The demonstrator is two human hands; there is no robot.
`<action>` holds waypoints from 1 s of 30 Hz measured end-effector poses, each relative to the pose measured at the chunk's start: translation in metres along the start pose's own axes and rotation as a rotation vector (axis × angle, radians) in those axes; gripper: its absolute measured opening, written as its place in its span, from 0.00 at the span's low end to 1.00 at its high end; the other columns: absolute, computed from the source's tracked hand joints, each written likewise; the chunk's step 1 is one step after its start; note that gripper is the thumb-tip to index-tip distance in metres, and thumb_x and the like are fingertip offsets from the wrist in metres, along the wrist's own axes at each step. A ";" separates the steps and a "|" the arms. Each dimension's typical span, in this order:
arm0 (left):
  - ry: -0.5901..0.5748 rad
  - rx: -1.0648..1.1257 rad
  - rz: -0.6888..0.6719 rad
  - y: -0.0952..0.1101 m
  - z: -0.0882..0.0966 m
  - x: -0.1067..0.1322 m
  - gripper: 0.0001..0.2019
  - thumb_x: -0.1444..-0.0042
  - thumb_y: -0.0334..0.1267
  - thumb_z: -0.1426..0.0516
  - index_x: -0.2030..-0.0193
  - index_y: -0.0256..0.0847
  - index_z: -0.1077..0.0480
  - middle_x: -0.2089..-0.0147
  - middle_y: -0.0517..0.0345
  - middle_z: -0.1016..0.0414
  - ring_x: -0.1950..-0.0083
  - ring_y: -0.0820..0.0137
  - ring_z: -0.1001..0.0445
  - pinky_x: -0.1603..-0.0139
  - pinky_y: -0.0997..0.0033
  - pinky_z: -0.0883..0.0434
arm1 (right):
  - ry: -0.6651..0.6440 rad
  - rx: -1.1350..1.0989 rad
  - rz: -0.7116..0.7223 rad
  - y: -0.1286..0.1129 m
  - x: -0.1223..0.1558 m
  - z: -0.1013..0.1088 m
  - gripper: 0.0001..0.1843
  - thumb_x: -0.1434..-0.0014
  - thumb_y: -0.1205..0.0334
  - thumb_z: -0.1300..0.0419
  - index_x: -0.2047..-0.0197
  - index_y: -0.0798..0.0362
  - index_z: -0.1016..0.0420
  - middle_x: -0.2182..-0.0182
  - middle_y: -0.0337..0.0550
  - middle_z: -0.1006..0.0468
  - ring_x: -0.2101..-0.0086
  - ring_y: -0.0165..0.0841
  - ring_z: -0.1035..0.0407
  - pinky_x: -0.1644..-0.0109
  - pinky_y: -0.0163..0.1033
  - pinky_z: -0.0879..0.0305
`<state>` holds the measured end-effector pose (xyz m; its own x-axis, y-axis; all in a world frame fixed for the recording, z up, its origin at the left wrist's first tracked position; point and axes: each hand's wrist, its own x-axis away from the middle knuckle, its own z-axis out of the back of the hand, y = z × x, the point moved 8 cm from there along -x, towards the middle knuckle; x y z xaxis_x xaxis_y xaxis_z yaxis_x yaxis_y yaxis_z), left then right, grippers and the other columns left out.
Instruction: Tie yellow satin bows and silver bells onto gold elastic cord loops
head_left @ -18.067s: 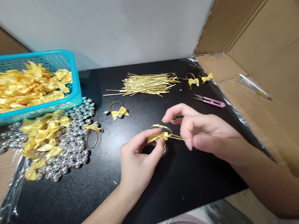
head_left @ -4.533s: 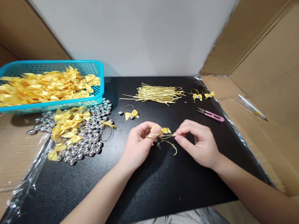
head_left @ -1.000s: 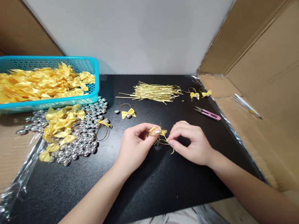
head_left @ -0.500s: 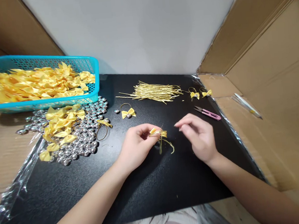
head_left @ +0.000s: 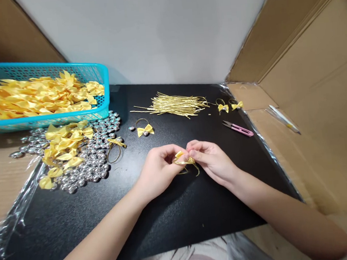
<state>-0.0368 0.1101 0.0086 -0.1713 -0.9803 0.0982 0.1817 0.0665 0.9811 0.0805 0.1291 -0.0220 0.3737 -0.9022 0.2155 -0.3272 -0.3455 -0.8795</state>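
Between thumb and fingers, my left hand point(head_left: 160, 169) pinches a yellow ribbon bow point(head_left: 180, 155). Thin gold cord point(head_left: 197, 169) hangs below it in loose ends. My right hand point(head_left: 214, 159) meets the bow from the right, thumb and forefinger closed at its edge; what lies between those fingertips is too small and covered to make out. Ahead of the hands lies a finished-looking yellow bow point(head_left: 145, 131) with a silver bead and a cord loop. Another bow with a loop point(head_left: 116, 143) rests left of my left hand.
A turquoise basket point(head_left: 107, 91) full of yellow bows stands at the back left. Silver beads point(head_left: 96, 165) and loose bows point(head_left: 65, 143) spread before it. Gold cords point(head_left: 179, 105) lie in a bundle at the back. Pink thread snips point(head_left: 238, 129) and two looped bows point(head_left: 223, 108) are on the right.
My right hand has moved left from beside the bow to touch it, its fingertips closing at the bow's edge. My left hand keeps its pinch on the bow. The view has shifted slightly.
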 end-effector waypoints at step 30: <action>0.010 0.204 0.068 -0.006 0.000 -0.004 0.06 0.52 0.37 0.38 0.74 0.37 0.25 0.75 0.61 0.24 0.72 0.75 0.29 0.66 0.77 0.32 | -0.036 -0.081 -0.115 0.006 0.001 0.000 0.14 0.51 0.58 0.28 0.62 0.52 0.22 0.64 0.40 0.19 0.62 0.29 0.26 0.55 0.36 0.31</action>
<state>-0.0378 0.1135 0.0023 -0.1558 -0.9740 0.1642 -0.0079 0.1675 0.9858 0.0791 0.1262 -0.0267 0.4429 -0.8460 0.2967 -0.3486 -0.4674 -0.8124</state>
